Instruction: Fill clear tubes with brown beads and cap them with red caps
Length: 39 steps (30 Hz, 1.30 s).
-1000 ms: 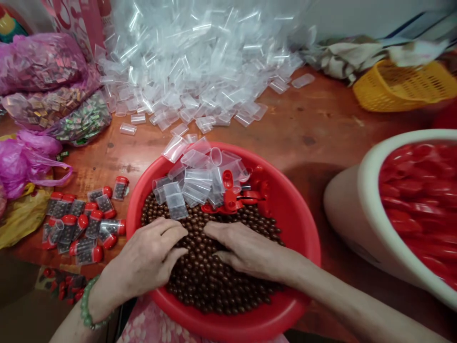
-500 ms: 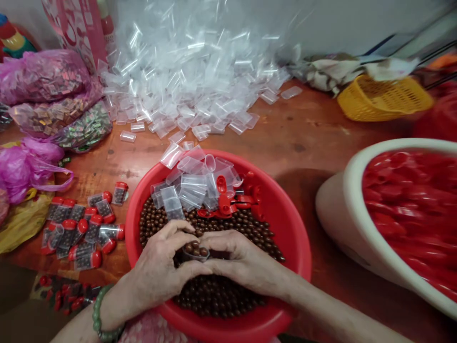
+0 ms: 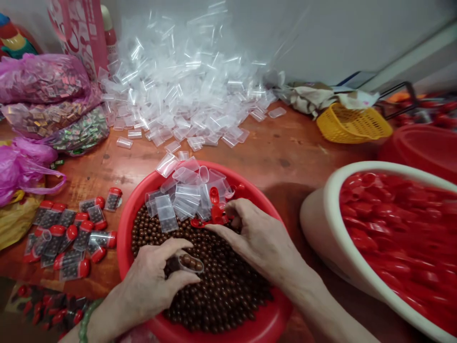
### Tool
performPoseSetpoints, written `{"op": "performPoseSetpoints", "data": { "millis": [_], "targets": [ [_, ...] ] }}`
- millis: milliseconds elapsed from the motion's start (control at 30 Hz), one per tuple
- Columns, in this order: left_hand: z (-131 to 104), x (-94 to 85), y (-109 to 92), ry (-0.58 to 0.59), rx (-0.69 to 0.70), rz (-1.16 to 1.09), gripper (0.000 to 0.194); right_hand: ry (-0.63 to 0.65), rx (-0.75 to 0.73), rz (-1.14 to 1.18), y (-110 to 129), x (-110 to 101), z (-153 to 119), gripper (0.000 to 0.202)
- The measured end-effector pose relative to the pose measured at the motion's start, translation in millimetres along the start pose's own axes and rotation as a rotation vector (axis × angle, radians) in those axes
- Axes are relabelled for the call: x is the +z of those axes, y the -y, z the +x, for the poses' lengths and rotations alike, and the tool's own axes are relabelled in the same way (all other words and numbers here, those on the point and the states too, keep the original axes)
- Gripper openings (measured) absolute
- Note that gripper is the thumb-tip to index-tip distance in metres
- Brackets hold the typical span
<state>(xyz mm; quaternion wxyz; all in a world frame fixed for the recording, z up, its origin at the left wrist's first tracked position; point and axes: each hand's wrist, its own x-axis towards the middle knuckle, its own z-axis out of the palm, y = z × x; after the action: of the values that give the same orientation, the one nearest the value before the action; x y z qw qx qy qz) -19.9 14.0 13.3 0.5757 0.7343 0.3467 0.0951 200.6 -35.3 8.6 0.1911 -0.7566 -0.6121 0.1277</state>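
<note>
While the left hand (image 3: 150,281) grips a clear plastic tube (image 3: 183,267) between thumb and fingers, the right hand (image 3: 262,238) reaches among the red caps (image 3: 216,212); its thumb and fingers are curled around them, and from where I stand I can't tell whether it has hold of one. The tube is tilted, its oval mouth to the right and glossy brown balls showing inside, just above the brown balls (image 3: 217,295) that fill the red basin (image 3: 124,233). More clear tubes (image 3: 187,195) are heaped at the basin's far side, some overhanging the rim. On the desk (image 3: 285,152) to the left lies a cluster of filled, red-capped tubes (image 3: 67,236); a big pile of clear tubes (image 3: 193,95) spreads at the far side. Over on the right I see a whitish tub (image 3: 314,214) full of red caps, with a yellow basket (image 3: 339,131) beyond it.
</note>
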Motion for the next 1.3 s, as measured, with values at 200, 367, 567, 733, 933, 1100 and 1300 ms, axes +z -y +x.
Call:
{"op": "performPoseSetpoints", "data": {
  "millis": [200,367,567,733,933,1100,1300],
  "targets": [
    [1.6,-4.1,-2.5,-0.003,0.020,-0.099,0.011,0.028,0.080,0.101,-2.4,11.3,3.6,0.012],
    [3.3,-8.4,-9.8,0.026,0.087,-0.134,0.009,0.011,0.208,0.538,-3.8,-5.0,-11.1,0.025],
    [3.2,-3.7,-13.0,0.050,0.163,0.037,0.011,0.159,0.412,1.143,4.7,-9.2,-27.0,0.031],
    [1.9,-4.0,-9.0,0.005,0.167,-0.048,0.014,0.116,0.289,1.374,12.6,-2.8,-33.9,0.022],
    [-2.8,-3.3,-5.0,0.015,0.194,-0.043,0.012,0.188,0.185,1.342,22.1,-3.0,-38.1,0.026],
    [-6.4,-4.5,-2.5,0.002,0.146,0.032,0.012,0.129,0.105,1.313,25.0,-1.6,-37.5,0.047],
    [-9.0,-8.8,-3.2,-0.029,0.171,0.071,0.009,0.044,0.060,1.269,31.8,0.3,-37.7,0.041]
  ]
}}
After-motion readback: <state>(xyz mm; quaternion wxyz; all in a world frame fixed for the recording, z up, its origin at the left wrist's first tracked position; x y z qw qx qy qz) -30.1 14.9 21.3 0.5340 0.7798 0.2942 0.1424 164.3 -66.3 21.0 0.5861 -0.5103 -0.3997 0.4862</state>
